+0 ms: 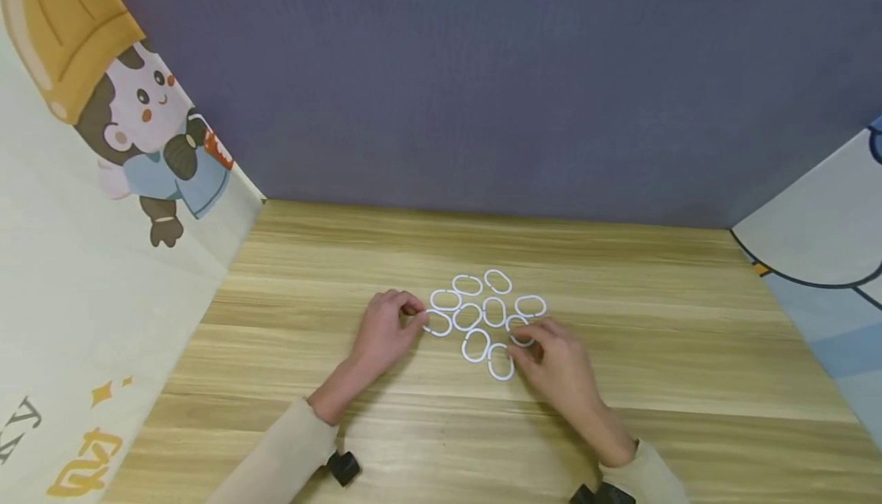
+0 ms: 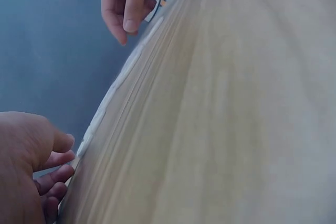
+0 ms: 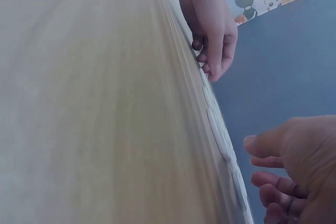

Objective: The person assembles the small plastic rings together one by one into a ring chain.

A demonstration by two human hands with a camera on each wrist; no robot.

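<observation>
Several white oval rings (image 1: 494, 312), each with a small gap in its outline, lie flat in a loose cluster on the wooden table. My left hand (image 1: 389, 332) rests at the cluster's left side, its fingertips right at the edge of the leftmost ring (image 1: 438, 334). On the other side is my right hand (image 1: 561, 366), with thumb and index finger apart. Its index finger overlaps one ring (image 1: 521, 344), and its thumb is beside the lowest ring (image 1: 501, 378). Seen edge-on in the left wrist view, the rings (image 2: 113, 90) form a thin white line between both hands.
The wood-grain table (image 1: 441, 443) stretches around the rings. A dark blue-grey panel (image 1: 482, 90) rises behind it. Printed panels with cartoon figures stand at the left (image 1: 62, 259) and right (image 1: 827, 220). Both sleeves are beige, with a black device (image 1: 344, 468) at the left wrist.
</observation>
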